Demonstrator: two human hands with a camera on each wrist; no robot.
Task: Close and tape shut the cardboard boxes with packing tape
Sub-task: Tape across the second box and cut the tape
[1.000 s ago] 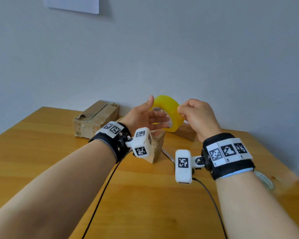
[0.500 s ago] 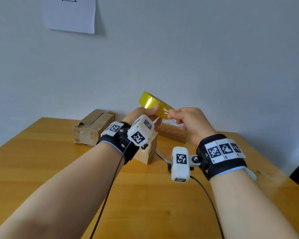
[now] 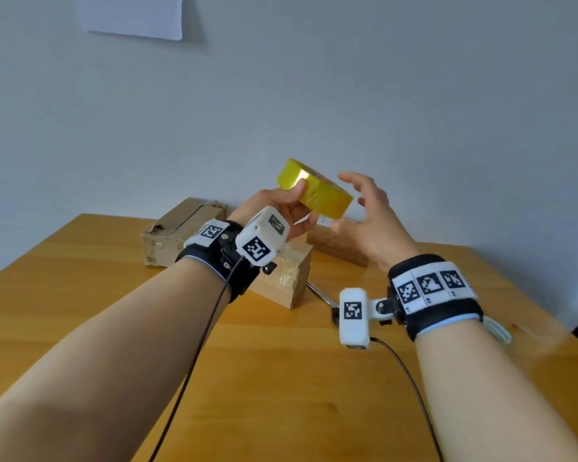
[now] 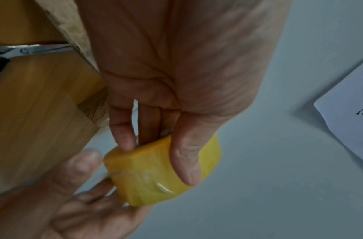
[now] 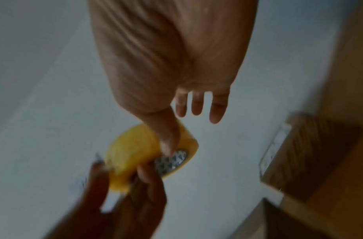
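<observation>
My left hand [image 3: 302, 208] grips a yellow packing tape roll [image 3: 314, 191] in the air above the table, thumb on its outer band and fingers at its lower side. In the left wrist view the thumb [image 4: 186, 161] lies across the roll [image 4: 151, 174]. My right hand [image 3: 357, 208] is beside the roll with fingers spread. Its thumb [image 5: 168, 142] lies over the roll [image 5: 131, 153] near the core. Three cardboard boxes stand below: a long one [image 3: 181, 228] at the back left, a small one [image 3: 287, 278] under my left wrist, one [image 3: 337, 245] behind my right hand.
Scissors [image 3: 321, 295] lie on the wooden table [image 3: 281, 378] right of the small box. Cables run from both wrist cameras toward me. A sheet of paper [image 3: 134, 15] hangs on the grey wall. The table's right edge is close to my right forearm.
The roll went from standing on edge to lying tilted and rose slightly. My right hand, which pinched at the roll before, has spread its fingers.
</observation>
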